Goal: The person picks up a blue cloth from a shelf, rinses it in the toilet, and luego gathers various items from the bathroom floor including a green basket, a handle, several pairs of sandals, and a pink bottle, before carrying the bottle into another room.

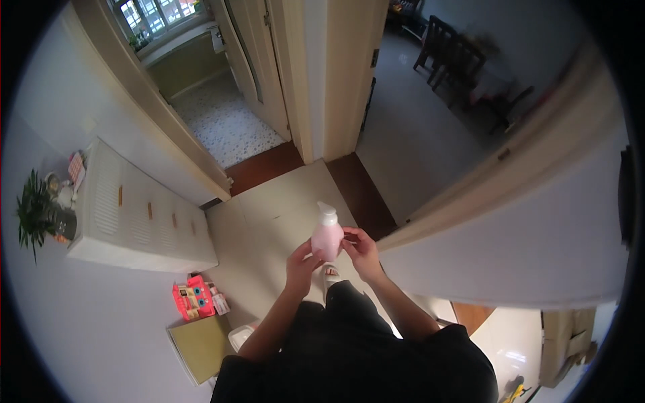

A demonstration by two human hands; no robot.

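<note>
A pink pump bottle with a white pump head stands upright in the air before me, above the pale floor tiles. My left hand grips its lower left side, fingers closed against it. On the bottle's right side, my right hand holds it with the thumb and fingers. The pump's nozzle points to the left. Parts of both hands' fingers are hidden behind the bottle.
To the left stands a white chest of drawers with a potted plant on top. Beside it sits a pink toy set. Two doorways lie ahead, one to a pebble-patterned floor, the other to dark chairs.
</note>
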